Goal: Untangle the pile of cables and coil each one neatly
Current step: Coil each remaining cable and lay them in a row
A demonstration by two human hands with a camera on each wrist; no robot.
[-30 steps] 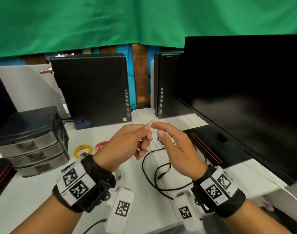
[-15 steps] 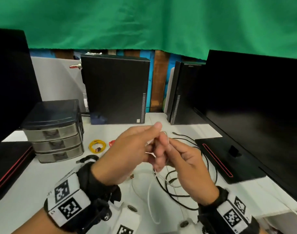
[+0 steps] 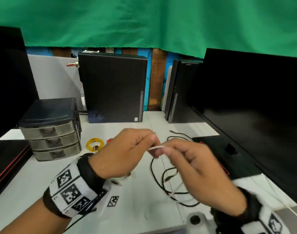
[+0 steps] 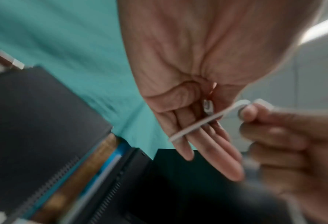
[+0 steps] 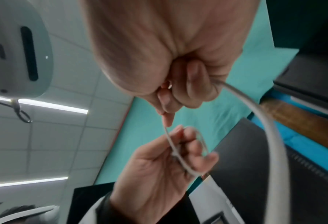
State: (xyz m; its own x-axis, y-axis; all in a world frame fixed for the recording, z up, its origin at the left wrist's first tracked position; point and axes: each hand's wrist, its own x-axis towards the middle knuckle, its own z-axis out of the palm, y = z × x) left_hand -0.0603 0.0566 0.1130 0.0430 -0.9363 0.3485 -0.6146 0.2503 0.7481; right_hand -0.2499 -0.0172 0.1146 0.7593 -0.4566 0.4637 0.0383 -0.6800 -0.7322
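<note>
Both hands are raised above the white table (image 3: pixel 139 217), holding a thin white cable (image 3: pixel 157 147) between them. My left hand (image 3: pixel 144 139) pinches it, and in the left wrist view the cable (image 4: pixel 197 121) lies across that hand's fingers. My right hand (image 3: pixel 176 149) grips the other part with curled fingers. In the right wrist view the white cable (image 5: pixel 274 136) leaves the right fist (image 5: pixel 180 94) and arcs downward, while a loop sits round the left fingers (image 5: pixel 193 145). A loose black cable (image 3: pixel 161 181) lies tangled on the table below the right hand.
A yellow coil (image 3: pixel 94 144) and a red coil (image 3: pixel 108 141) lie behind the left hand. A drawer unit (image 3: pixel 53 130) stands at the left. Two black computer cases (image 3: pixel 114 88) stand at the back. A large monitor (image 3: pixel 254 107) with its base (image 3: pixel 228 154) fills the right.
The hands were pressed together half a second ago. Now they are slightly apart with a short stretch of white cable pulled between them.
</note>
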